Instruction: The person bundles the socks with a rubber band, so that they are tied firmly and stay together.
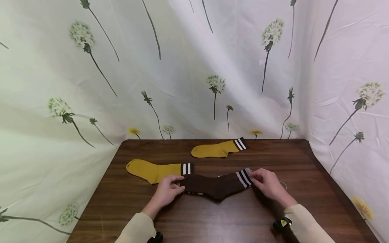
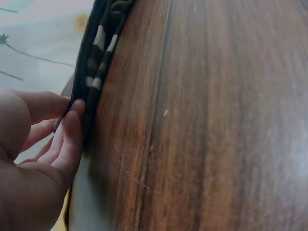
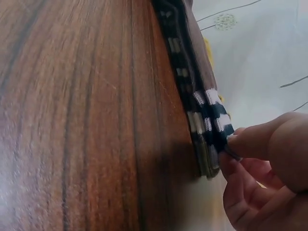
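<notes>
A dark brown sock (image 1: 209,186) with light and dark striped cuff lies across the middle of the table, toe to the left. My left hand (image 1: 166,189) pinches its toe end between thumb and fingers. At the cuff, my right hand (image 1: 266,182) pinches the top edge with thumb and fingertips. Beneath the brown sock lies a patterned sock (image 2: 98,62) with dark and pale blotches; most of it is hidden. In the right wrist view the layered cuffs (image 3: 207,120) show edge-on. Just behind the left hand lies a mustard yellow sock (image 1: 153,170), its striped cuff beside the brown toe.
A second mustard yellow sock (image 1: 214,150) with a striped cuff lies near the back edge of the wooden table (image 1: 218,219). Dandelion-print cloth (image 1: 188,67) hangs around the back and sides. A thin pale loop (image 1: 283,184) shows beside the right hand.
</notes>
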The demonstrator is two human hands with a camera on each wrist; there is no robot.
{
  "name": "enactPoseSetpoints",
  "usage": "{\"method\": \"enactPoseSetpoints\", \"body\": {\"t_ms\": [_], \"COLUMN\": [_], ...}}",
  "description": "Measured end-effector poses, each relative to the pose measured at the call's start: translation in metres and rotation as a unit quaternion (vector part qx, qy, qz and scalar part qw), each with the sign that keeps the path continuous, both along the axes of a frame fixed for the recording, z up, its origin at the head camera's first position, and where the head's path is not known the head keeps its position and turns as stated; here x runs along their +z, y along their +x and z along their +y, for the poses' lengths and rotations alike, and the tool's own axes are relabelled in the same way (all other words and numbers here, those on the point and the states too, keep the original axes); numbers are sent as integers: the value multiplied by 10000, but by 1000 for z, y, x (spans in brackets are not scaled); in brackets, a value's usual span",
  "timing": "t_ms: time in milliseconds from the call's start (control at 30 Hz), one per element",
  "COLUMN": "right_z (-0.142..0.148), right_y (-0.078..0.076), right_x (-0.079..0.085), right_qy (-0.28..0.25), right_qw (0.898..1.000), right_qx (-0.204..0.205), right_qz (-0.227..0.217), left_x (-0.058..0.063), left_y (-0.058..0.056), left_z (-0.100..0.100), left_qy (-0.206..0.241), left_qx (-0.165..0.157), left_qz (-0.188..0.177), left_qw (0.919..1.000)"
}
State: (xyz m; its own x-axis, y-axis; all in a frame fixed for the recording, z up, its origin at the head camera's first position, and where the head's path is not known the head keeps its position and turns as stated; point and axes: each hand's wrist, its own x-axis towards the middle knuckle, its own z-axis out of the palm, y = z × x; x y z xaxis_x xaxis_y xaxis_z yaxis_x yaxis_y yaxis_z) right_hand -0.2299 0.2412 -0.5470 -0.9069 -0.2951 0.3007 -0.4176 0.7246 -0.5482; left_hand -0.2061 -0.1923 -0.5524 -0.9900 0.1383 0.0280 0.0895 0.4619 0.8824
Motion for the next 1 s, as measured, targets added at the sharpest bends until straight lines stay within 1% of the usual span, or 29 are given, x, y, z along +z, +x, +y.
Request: {"method": "enactPoseSetpoints", "body": {"t_ms": [67,267,367,467,533,633,800,1000], "right_z": [-1,-5,-7,-10,-11,-12,-13,-13], "right_y": [0,-1,0,1,1,-1,-2,0], "right_x": [0,1,1,2,3,4,5,4], "right_qy": [51,388,514,580,627,709,775,632], "right_qw": [10000,9991,9984,9980,9976,9970,9969,9976], "right_qx": [-7,186,220,181,152,158,143,1], "right_qz": [-40,60,92,181,232,249,87,-284], "left_x": [-1,-4,-3,1,3,4,2,0], "left_y": [0,0,-1,-1,-1,-1,-1,-2], "left_z": [0,-1,0,3,4,7,8,9], "left_qy": [-30,-129,-291,-641,-928,-1217,-1291,-1385], "left_qx": [4,-42,-41,-106,-153,-156,-60,-12], "left_qz": [-28,-160,-144,68,269,378,241,280], "left_qw": [10000,9998,9995,9979,9952,9917,9913,9900]}}
